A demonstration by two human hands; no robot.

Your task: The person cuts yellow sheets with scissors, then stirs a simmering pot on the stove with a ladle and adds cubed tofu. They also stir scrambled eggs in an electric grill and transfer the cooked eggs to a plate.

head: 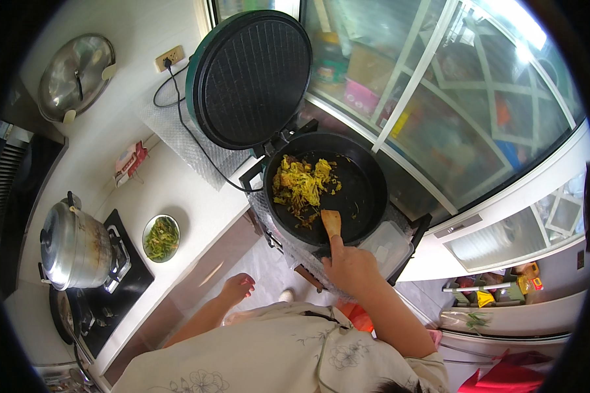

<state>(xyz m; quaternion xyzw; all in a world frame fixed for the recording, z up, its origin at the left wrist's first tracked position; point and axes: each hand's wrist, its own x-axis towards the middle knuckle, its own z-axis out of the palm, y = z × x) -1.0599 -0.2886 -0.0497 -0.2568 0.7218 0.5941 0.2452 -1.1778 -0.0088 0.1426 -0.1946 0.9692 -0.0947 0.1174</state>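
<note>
My right hand (350, 267) grips a wooden spatula (331, 223), whose blade rests inside the round black pan of an electric griddle (364, 182). Yellow, browned shredded food (302, 184) is heaped at the left of the pan, just beyond the blade. The griddle's ridged lid (255, 78) stands raised behind it. My left hand (237, 289) hangs over the floor with its fingers loosely curled, holding nothing that I can see. A plate of cooked green vegetables (161, 238) sits on the counter to the left.
A tall aluminium pot (78, 245) stands on the black gas hob (128, 290) at the left. The griddle's power cord (189, 130) runs over bubble wrap (177, 132) to a wall socket (169, 58). A clear plastic lid or container (386, 248) lies right of the pan, near my wrist.
</note>
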